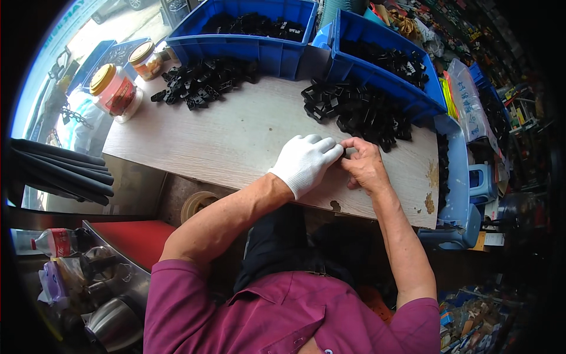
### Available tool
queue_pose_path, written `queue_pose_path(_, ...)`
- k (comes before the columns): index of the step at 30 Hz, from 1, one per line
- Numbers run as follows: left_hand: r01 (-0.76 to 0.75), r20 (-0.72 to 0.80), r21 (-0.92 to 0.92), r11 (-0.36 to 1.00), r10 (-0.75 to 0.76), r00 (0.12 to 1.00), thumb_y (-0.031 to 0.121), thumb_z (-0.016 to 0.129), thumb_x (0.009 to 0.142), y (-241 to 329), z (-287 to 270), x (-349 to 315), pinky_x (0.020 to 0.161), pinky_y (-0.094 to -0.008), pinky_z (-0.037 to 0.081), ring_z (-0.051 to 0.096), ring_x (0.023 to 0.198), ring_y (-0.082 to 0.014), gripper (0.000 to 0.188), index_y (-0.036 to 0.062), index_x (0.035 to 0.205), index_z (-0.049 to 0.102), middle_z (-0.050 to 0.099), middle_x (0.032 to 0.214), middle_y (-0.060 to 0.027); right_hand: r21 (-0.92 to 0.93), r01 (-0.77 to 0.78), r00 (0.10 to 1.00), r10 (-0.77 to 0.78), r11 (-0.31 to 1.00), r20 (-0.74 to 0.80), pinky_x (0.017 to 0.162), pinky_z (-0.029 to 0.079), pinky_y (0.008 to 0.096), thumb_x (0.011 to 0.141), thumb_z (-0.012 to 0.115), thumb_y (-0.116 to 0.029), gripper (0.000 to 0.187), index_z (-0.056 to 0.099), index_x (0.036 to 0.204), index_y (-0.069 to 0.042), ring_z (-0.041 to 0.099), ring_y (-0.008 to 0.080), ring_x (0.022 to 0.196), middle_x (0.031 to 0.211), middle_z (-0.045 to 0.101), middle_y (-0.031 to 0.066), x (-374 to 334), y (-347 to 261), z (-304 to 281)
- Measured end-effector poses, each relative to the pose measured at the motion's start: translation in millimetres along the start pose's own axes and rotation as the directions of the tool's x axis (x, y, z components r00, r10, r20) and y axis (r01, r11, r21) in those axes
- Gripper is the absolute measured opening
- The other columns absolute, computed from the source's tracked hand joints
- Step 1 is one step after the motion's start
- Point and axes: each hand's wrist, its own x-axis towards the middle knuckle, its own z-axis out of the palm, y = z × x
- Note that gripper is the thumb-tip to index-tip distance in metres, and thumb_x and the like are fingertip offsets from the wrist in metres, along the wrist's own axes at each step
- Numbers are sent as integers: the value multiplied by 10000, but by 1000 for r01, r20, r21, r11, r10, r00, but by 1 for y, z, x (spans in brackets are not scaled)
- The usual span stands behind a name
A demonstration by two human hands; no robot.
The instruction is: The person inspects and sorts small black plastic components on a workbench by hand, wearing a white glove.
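Above the light wooden table's front part, my left hand (305, 162), in a white knit glove, meets my bare right hand (367, 165) fingertip to fingertip. Both are closed on a small black part (344, 153), mostly hidden by the fingers; only a dark bit of it shows. Just beyond my right hand lies a heap of small black plastic parts (359, 112). A second heap of similar black parts (203, 81) spreads over the table's far left.
Two blue bins (236, 50) (383, 79) of black parts stand along the far edge. Two gold-lidded jars (118, 94) (144, 61) sit at the left corner. A light blue container (457, 171) stands against the right edge. A metal kettle (115, 324) is at the lower left.
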Motion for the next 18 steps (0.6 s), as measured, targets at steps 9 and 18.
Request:
queue_pose_path(9,15,20,48,999,-16,1000,149,667,817,-1,2,-8,773,-401,522,657,1010,-263,268,135,1085,667,678,1085,-32,32,64,997,-65,997,45,353,418,258,814,705,2,298,694,1111,-10,455,72,385,549,522,-22,-1,2,1)
queue_pose_path(18,539,-427,582,609,-335,840,92,661,812,-148,-66,-21,970,-484,462,599,1157,-361,382,116,1191,695,692,1187,-69,276,65,998,-55,959,-44,424,526,276,824,820,-130,340,621,1053,22,484,65,429,588,544,-25,-19,15,-5)
